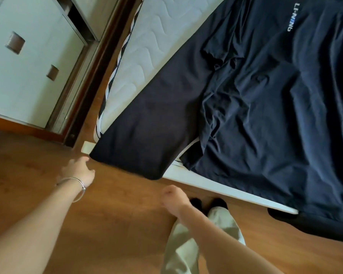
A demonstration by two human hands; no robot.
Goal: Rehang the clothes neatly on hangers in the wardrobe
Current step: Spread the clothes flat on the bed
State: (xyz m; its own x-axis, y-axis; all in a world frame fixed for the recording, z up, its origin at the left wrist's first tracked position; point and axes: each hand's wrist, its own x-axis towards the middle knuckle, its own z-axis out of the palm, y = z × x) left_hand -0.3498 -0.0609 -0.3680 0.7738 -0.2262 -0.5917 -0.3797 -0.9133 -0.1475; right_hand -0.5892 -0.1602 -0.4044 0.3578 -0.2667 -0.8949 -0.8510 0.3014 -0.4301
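Dark navy clothes lie spread on a bed. A T-shirt with pale lettering near its chest covers the right side and hangs over the bed's near edge. A flat dark garment lies to its left, its corner drooping off the edge. My left hand, with a silver bangle on the wrist, hovers over the floor just left of that corner, fingers relaxed, holding nothing. My right hand hangs below the bed edge with its fingers turned away from the camera. No hanger is in view.
The white quilted mattress shows bare at the top. A pale wardrobe with square brown handles stands at the left, its door partly open. Wooden floor lies below. My pale trousers and dark shoes are near the white bed frame.
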